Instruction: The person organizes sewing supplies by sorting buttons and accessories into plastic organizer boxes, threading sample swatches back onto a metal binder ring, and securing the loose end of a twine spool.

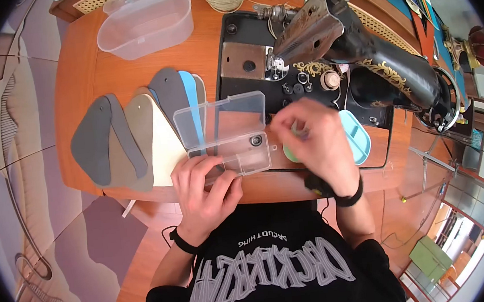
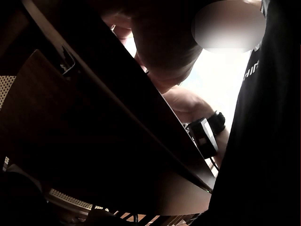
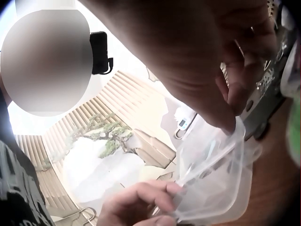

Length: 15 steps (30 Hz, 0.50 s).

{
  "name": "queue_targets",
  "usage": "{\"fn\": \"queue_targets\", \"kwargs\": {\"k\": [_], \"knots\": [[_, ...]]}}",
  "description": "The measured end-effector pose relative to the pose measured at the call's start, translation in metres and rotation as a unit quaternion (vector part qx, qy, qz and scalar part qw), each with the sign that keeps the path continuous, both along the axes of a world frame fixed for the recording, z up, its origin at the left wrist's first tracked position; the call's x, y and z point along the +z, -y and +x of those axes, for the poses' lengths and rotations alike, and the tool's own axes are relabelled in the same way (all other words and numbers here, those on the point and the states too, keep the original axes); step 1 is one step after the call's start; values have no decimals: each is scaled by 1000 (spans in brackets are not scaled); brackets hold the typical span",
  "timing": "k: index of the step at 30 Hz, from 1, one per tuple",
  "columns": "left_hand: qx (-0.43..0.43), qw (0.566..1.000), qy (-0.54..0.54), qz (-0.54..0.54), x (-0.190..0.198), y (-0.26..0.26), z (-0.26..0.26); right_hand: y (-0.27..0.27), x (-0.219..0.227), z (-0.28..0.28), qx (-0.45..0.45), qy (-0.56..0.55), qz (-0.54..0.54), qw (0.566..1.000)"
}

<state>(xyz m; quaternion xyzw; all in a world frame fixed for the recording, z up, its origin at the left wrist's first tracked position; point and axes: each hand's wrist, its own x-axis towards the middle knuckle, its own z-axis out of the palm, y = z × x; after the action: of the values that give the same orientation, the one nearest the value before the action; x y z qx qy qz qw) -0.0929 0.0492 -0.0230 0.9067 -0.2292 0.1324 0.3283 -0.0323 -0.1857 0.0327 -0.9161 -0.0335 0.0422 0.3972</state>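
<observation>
A small clear plastic box (image 1: 252,164) with its hinged lid (image 1: 239,117) raised sits at the table's front edge. My left hand (image 1: 205,191) grips the box at its left end, fingers over the near wall. One round dark metal bobbin (image 1: 256,140) lies inside its right part. Just right of the box, my right hand (image 1: 318,138) is bent and blurred, with thumb and fingertips close together near the machine bed's edge; I cannot tell whether they hold anything. In the right wrist view its fingertips overlap the box's lid. The left wrist view is mostly dark.
A black sewing machine (image 1: 378,64) stands at the right, several small round parts (image 1: 298,88) on its bed. Partly behind my right hand are a light-blue divided tray (image 1: 358,135) and something green (image 1: 291,149). Coloured flat templates (image 1: 95,146) lie left; a larger plastic tub (image 1: 151,29) stands behind.
</observation>
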Motion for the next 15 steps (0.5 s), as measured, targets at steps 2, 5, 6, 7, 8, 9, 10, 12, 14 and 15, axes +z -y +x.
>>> {"fn": "queue_targets", "kwargs": {"k": [2, 5, 6, 7, 8, 9, 10, 12, 14, 15], "knots": [[4, 1000, 8, -4, 0, -1, -1, 9, 1, 7, -6, 50, -50, 997], [6, 1000, 13, -7, -2, 0, 0, 11, 0, 14, 46, 38, -92, 994], [5, 1000, 12, -8, -2, 0, 0, 11, 0, 16, 78, 40, -115, 989], [8, 1000, 16, -7, -3, 1, 0, 8, -1, 18, 94, 37, -120, 988], [11, 1000, 19, -6, -3, 1, 0, 6, -1, 19, 94, 36, -121, 988], [12, 1000, 18, -6, -4, 1, 0, 3, -1, 21, 115, 18, -129, 985], [14, 1000, 21, -9, -4, 2, 0, 2, -1, 22, 136, 0, -138, 981], [17, 1000, 22, -12, -4, 2, 1, 1, -1, 24, 139, -12, -142, 980], [20, 999, 24, -9, -4, 2, 1, 2, -5, 25, 143, -26, -145, 979], [20, 1000, 23, -8, -4, 2, 1, 3, -9, 25, 141, -17, -133, 981]]}}
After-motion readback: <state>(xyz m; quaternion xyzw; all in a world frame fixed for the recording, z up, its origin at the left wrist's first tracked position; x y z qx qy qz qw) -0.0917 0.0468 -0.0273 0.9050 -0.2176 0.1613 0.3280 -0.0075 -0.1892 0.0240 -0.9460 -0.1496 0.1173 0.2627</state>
